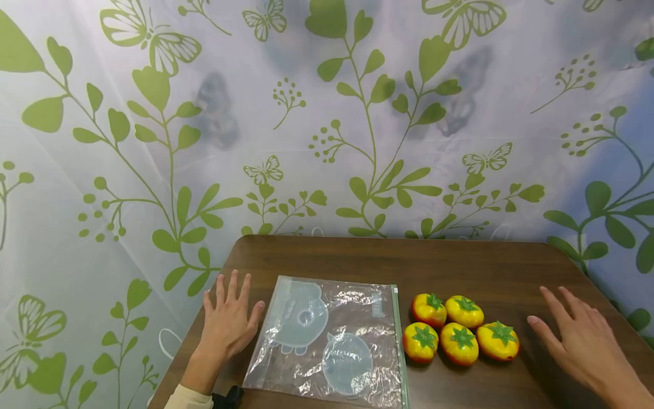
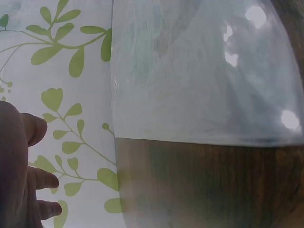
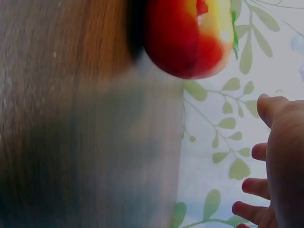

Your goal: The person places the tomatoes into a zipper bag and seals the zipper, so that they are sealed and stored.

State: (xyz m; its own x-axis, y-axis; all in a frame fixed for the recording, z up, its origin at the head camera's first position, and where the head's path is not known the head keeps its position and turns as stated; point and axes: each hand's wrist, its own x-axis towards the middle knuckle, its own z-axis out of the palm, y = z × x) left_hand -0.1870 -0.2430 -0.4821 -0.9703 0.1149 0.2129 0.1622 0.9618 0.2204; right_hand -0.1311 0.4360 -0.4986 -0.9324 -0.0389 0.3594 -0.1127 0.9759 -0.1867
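A clear plastic zip bag (image 1: 352, 312) printed with pale blue animal shapes lies flat on the table. My left hand (image 1: 230, 318) is just left of it, fingers spread and holding nothing; in the left wrist view the bag (image 2: 190, 71) is near the fingers (image 2: 45, 178). Right of the bag sit several yellow-and-red persimmon-like fruits (image 1: 460, 343) with green star-shaped leaves, in two rows. My right hand (image 1: 587, 341) is to their right, apart from them, fingers extended. One fruit (image 3: 187, 38) shows at the top of the right wrist view, with the right hand (image 3: 280, 161) beyond it.
The brown wooden table (image 1: 327, 255) has rounded back corners. Behind it hangs a pale curtain (image 1: 286, 130) with green leaves and butterflies. A green zip strip (image 1: 401, 341) runs along the bag's right edge, close to the nearest fruits.
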